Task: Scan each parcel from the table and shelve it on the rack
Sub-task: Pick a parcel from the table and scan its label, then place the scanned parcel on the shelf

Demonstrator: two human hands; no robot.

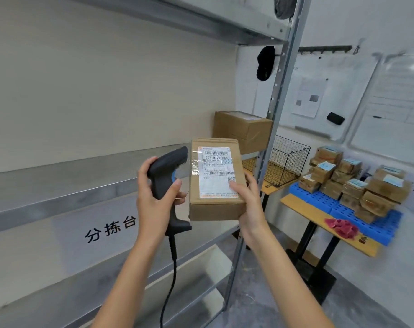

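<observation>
At the centre of the frame, a small brown cardboard parcel (216,181) was held upright in the air, its long axis running top to bottom and its white shipping label (217,172) facing the camera; the label read "507 N705 A68" under a barcode. The right hand (247,200) clamped the parcel's lower right corner, thumb curled over the label. The left hand (153,197) was wrapped round the grip of a black corded handheld scanner (169,183), whose head pointed right at the parcel's left edge. Lower left, black characters "分拣台" (111,228) were printed on the grey metal rack (59,192). Behind, a larger brown carton (242,130) sat at the shelf's right end, leaving open shelf to its left. At right, more brown parcels (357,181) were stacked on a blue plastic pallet (371,223) on a wooden table (305,209).
</observation>
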